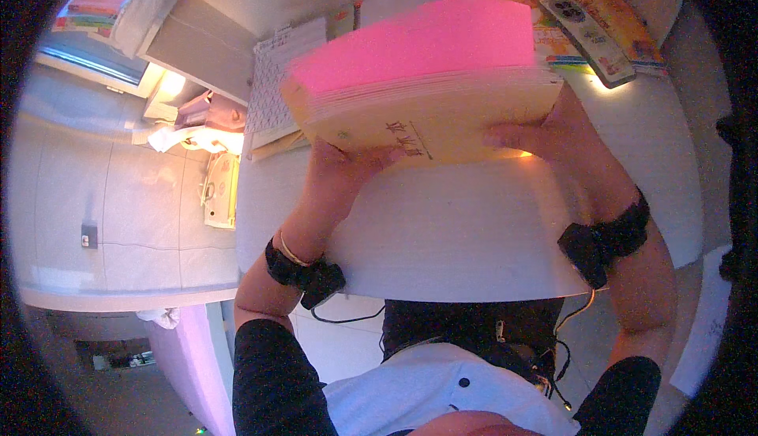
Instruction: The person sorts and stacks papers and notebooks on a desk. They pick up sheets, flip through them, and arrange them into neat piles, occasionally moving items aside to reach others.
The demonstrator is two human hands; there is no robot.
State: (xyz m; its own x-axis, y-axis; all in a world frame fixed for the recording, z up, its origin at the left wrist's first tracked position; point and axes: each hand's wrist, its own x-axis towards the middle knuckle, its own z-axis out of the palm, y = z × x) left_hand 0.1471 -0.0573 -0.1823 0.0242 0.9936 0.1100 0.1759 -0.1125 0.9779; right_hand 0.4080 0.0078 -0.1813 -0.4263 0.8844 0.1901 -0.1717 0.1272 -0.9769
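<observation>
I hold a thick bundle of paper booklets (450, 110) above the desk with both hands. A tan cover bearing writing faces me, the layered page edges show along its top, and a bright pink part (438, 39) lies behind them. My left hand (355, 160) grips the lower left corner, its thumb across the cover. At the right end, my right hand (533, 134) has its thumb on the cover and its fingers hidden behind the bundle. Motion blurs the bundle. A black strapped device (314, 276) sits on my left forearm, and another (604, 240) on my right.
Beneath the bundle lies a pale desk (444, 223) with a curved front edge. A long printed case (589, 39) rests on an orange picture book (628, 9) at the back right. Patterned papers (278, 80) lie back left. Cables (349, 319) hang below the desk edge.
</observation>
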